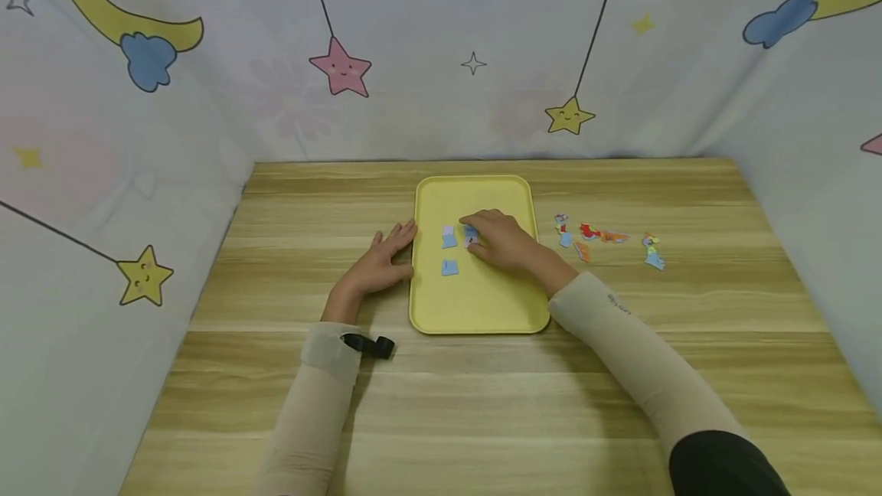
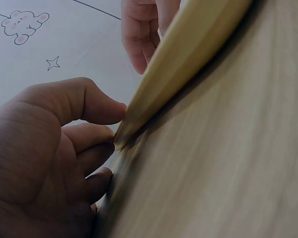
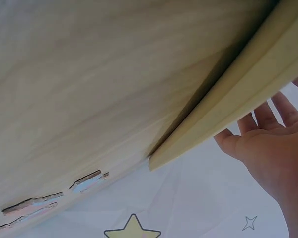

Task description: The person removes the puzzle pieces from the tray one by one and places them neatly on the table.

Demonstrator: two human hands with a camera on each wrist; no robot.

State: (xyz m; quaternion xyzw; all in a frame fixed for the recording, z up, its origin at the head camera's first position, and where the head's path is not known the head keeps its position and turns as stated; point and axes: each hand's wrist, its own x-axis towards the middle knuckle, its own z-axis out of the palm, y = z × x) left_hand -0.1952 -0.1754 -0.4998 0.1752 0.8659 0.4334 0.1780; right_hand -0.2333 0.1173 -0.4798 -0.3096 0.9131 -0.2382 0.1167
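Note:
Flat on the table lies a yellow tray [image 1: 482, 312] bearing a few puzzle pieces. My right hand [image 1: 506, 242] reaches over it from the right, thumb and fingertips at opposite ends of a blue and pink puzzle piece [image 1: 471, 236], which the hand partly covers. Just left of that is a pink and blue piece [image 1: 449, 236], and nearer me a light blue piece [image 1: 449, 267]. My left hand [image 1: 377, 265] rests at the tray's left edge with fingers loosely extended. In the left wrist view its thumb and fingertips meet the tray rim [image 2: 174, 64]. The tray wall [image 3: 228, 111] hides the right fingertips in the right wrist view.
Right of the tray, several colourful puzzle pieces lie on the wooden table [image 1: 441, 404]: a blue and red group [image 1: 563, 230], a red and orange group [image 1: 603, 233], an orange piece [image 1: 583, 252] and a yellow and blue group [image 1: 652, 251]. A patterned white curtain [image 1: 427, 121] stands behind.

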